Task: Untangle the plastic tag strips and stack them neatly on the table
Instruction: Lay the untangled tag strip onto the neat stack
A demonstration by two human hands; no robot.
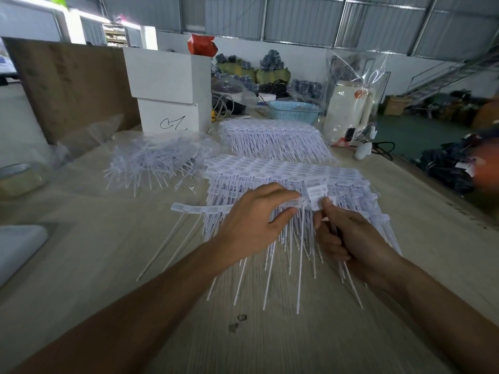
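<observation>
A white plastic tag strip (199,208) with long thin tails hangs just above the wooden table (162,306). My left hand (253,220) grips its header bar near the middle. My right hand (348,236) pinches the strip's right end between thumb and fingers, with several tails running under its palm. Behind my hands lies a neat stack of tag strips (283,171). A second neat stack (272,139) sits farther back. To the left, a tangled heap of tags (151,160) lies in a clear plastic bag.
Two stacked white boxes (170,90) stand behind the tangled heap. A blue basket (294,112) and a white kettle in a clear bag (348,112) sit at the back right. A brown board (70,85) leans at the left. The table's right edge (442,195) runs diagonally.
</observation>
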